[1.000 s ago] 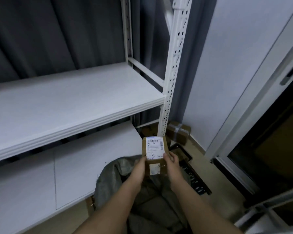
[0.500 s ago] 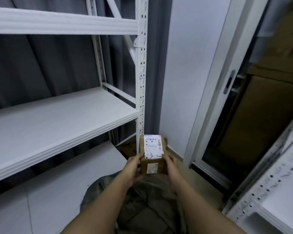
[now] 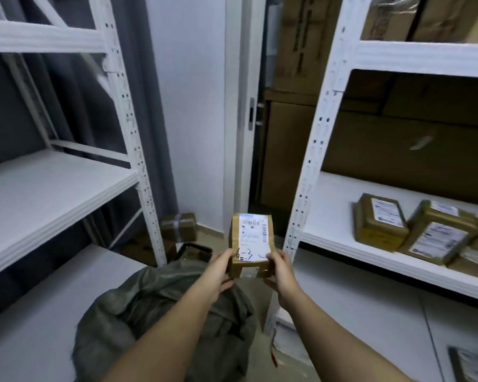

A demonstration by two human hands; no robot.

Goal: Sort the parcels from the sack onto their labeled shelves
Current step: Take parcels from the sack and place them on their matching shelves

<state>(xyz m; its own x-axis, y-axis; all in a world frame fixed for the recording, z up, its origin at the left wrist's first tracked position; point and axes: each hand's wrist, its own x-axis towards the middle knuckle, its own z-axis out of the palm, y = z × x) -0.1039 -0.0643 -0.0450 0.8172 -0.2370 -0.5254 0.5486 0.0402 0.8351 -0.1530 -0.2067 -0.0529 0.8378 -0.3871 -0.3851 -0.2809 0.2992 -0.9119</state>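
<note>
A small brown cardboard parcel [image 3: 251, 238] with a white barcode label and handwritten marks is held up in front of me. My left hand [image 3: 222, 267] grips its lower left side and my right hand [image 3: 278, 268] grips its lower right side. Below my forearms lies the grey-green sack [image 3: 149, 307] on the floor. A white shelf rack [image 3: 312, 172] stands to the right; its middle shelf carries several brown labelled parcels [image 3: 380, 220]. Another white shelf rack [image 3: 130, 139] stands to the left with bare boards.
Large cardboard boxes [image 3: 293, 78] are stacked behind a white door frame [image 3: 239, 106] straight ahead. A taped brown box [image 3: 178, 226] sits on the floor in the corner. A dark crate edge [image 3: 195, 248] shows behind the sack. Grey curtains hang behind the left rack.
My view has swung right and upward, bringing the right rack and its parcels into sight. Both hands keep the same parcel, now held between the two racks.
</note>
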